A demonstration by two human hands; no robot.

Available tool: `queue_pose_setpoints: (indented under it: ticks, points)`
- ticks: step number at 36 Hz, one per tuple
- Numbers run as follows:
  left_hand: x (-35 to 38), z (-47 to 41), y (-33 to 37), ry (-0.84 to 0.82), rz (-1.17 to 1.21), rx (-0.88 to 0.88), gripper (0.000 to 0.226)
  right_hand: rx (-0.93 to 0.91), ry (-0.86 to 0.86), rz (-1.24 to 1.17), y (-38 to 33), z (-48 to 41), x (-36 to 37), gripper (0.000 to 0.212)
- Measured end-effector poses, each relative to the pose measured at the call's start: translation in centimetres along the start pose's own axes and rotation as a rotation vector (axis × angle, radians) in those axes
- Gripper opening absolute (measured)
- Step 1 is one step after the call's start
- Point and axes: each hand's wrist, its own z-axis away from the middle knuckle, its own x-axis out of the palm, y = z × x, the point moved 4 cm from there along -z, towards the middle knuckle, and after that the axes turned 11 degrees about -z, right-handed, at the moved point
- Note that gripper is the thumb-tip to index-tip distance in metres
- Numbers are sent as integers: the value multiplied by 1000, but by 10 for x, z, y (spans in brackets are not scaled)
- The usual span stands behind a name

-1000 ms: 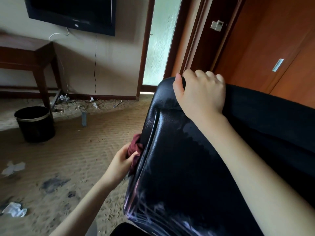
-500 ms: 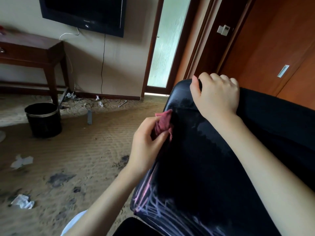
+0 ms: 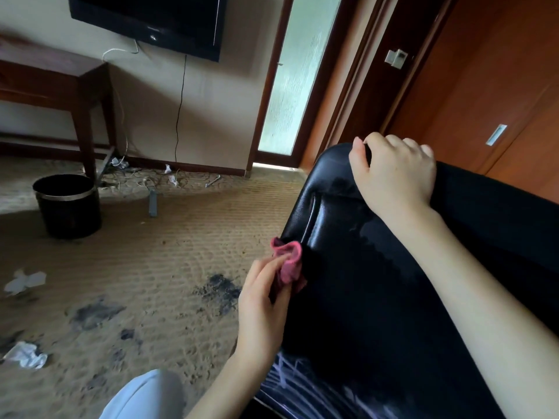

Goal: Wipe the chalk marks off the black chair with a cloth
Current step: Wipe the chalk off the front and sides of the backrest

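Cloth (image 3: 289, 265) bunched upright in left hand (image 3: 262, 306) fingers against chair (image 3: 363, 282) edge; right hand (image 3: 393, 173) grips its top

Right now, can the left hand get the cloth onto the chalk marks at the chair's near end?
Probably yes: left hand holds the cloth against the chair; chalk marks lie just below, nothing between.

no legible text, small logo on the television (image 3: 145, 18) bezel too blurred to read

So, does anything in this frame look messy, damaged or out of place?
Yes. Crumpled paper scraps and dark stains litter the carpet, loose cables tangle along the wall, and chalk marks remain low on the chair.
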Motion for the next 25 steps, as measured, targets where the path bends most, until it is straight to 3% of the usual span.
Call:
queue_pose_setpoints:
  ticks: [5,9,13,16,22,25]
  points:
    - [-8,43,-36,-12,-71,-102,30,11,-14,10,0,0,1,50]
    - [-18,65,-51,-56,-85,-172,36,2,-40,8,-1,-1,0,51]
    - [-28,64,-59,-118,-83,-248,18,-9,-46,2,-1,-2,-2,53]
    - [-27,51,-63,-91,-2,-402,34,-8,-41,1,0,-1,-3,53]
    - [-3,-3,-23,-86,130,-347,18,-4,-56,-3,0,-1,-2,54]
    - [5,-15,-29,-183,147,-313,11,1,-31,-3,1,0,-1,54]
